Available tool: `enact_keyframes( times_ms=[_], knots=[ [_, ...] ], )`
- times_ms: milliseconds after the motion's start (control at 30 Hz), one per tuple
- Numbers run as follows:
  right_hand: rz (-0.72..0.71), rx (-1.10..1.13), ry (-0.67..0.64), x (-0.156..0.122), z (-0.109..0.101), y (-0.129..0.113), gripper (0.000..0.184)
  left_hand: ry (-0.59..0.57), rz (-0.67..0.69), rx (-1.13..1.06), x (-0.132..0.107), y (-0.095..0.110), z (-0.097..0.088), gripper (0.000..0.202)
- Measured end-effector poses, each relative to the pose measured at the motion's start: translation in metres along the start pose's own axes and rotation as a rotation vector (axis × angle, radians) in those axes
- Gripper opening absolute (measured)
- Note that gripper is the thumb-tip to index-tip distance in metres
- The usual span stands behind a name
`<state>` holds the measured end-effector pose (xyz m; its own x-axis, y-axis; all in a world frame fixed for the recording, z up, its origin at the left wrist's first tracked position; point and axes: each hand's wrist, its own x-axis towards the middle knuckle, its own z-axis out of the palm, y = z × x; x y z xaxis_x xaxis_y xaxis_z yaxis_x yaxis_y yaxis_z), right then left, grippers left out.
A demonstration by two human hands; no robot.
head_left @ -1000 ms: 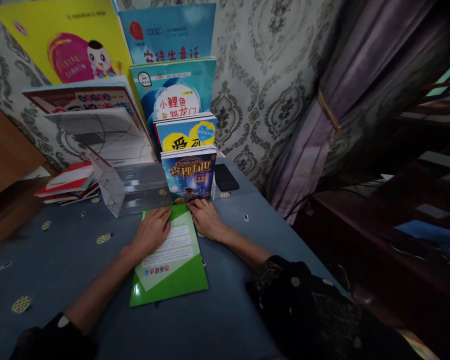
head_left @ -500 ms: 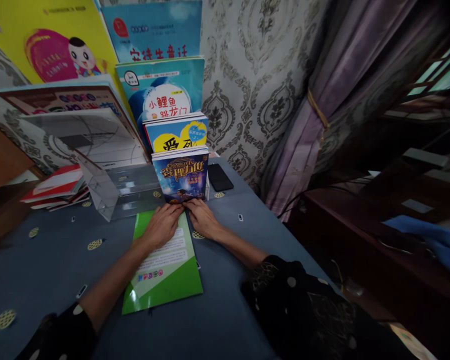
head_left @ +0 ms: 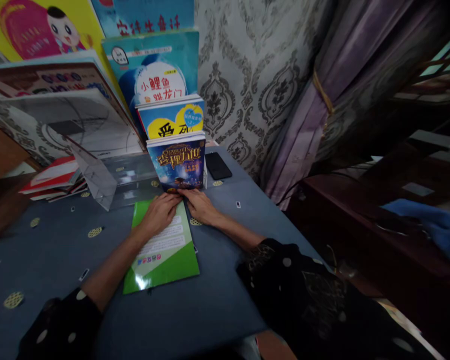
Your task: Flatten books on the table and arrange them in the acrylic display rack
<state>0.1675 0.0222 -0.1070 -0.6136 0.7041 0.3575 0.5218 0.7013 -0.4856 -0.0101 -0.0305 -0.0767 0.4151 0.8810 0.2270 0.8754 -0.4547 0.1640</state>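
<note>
The green book (head_left: 172, 265) lies flat on the table (head_left: 225, 290), its long axis running from near the table's front edge toward the upright dark blue book (head_left: 178, 161), title end frontmost. The left hand (head_left: 161, 212) covers its far part; the right hand (head_left: 200, 206) meets the dark blue book's foot. Whether either hand's fingers grip, I cannot tell. A phone (head_left: 218, 166) lies by the table's far right corner.

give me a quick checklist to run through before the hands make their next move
1. Green book lying flat on the table: ok.
2. Green book uncovered: not ok, the left hand and forearm are over part of it.
3. Front book standing, cover showing: ok.
4. Right hand gripping the front book: cannot tell, fingertips are at its bottom edge.
5. Phone apart from both hands: ok.
</note>
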Motion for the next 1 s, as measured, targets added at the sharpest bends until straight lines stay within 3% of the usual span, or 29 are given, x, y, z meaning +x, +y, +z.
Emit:
enact_keyframes(
  times_ms=[267, 600, 800, 1000],
  knots=[
    [0.005, -0.119, -0.075, 0.0, -0.004, -0.01, 0.05, -0.05, 0.079, 0.022, -0.015, 0.012, -0.006, 0.041],
    [0.009, -0.124, -0.074, -0.001, -0.007, -0.015, 0.045, -0.176, 0.233, -0.119, -0.086, 0.063, -0.023, 0.041],
    [-0.033, -0.083, -0.074, -0.01, -0.01, -0.018, 0.047, -0.064, 0.314, -0.073, -0.099, 0.069, -0.02, 0.048],
    [-0.218, 0.109, -0.071, -0.058, -0.017, -0.026, 0.04, 0.056, 0.39, -0.027, -0.099, 0.068, -0.015, 0.042]
  ],
)
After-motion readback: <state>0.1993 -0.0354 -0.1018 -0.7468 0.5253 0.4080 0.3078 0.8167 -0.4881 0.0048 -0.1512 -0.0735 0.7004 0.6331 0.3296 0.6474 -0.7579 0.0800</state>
